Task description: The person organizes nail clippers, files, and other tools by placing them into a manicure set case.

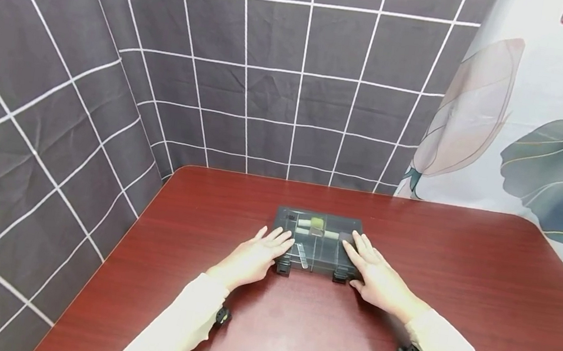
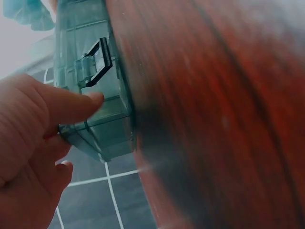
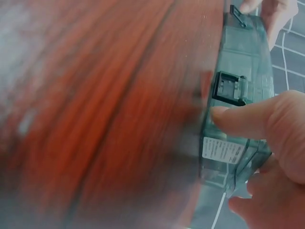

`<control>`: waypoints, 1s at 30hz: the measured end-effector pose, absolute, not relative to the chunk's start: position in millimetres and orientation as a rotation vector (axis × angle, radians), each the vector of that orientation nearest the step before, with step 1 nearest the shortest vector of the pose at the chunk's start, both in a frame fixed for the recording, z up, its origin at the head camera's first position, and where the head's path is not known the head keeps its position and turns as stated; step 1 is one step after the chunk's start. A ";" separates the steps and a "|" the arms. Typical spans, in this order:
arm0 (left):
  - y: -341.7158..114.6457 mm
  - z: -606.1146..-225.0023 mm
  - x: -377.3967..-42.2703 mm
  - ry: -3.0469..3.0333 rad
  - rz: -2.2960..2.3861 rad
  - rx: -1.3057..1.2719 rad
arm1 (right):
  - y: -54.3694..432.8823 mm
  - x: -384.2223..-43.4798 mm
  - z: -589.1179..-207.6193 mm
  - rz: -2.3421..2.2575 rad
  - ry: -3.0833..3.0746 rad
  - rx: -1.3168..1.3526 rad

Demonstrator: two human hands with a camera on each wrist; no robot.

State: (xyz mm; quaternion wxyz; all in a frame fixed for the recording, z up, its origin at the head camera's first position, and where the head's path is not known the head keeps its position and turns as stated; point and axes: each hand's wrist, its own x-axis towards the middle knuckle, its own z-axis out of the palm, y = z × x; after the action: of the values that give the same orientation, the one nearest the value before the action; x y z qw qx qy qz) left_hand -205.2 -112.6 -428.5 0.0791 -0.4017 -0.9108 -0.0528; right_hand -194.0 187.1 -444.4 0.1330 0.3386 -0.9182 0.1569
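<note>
A clear grey-green plastic organizer box [image 1: 321,258] lies on the table, lid down. Several small things show through its lid, among them a yellow-green piece [image 1: 316,223] and a pale strip [image 1: 302,256]. My left hand [image 1: 251,259] rests at the box's left side, fingers stretched over the lid's edge, thumb against the front face. At the right end my right hand [image 1: 380,277] lies with outstretched fingers on the lid, its thumb on the front face too. Two black latches, the left latch [image 2: 100,62] and the right latch [image 3: 228,88], stick out from the front, swung away from the box.
The box stands on a red-brown wooden table [image 1: 191,211]. A white printed label [image 3: 223,150] is on the box's front near my right thumb. Behind and left hangs dark grey cloth [image 1: 271,91] with white grid lines; a leaf-patterned curtain [image 1: 543,133] hangs at the right.
</note>
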 end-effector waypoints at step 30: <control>-109.6 -432.2 -210.7 -2.797 -0.478 -1.179 | 178.8 -194.8 -444.5 0.761 -2.814 0.836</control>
State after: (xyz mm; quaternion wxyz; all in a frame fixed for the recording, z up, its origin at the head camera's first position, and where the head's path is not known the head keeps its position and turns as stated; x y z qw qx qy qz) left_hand -210.7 -109.6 -432.2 0.0342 -0.3836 -0.9097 -0.1556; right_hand -194.8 178.8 -444.5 0.0546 0.2753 -0.9265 0.2507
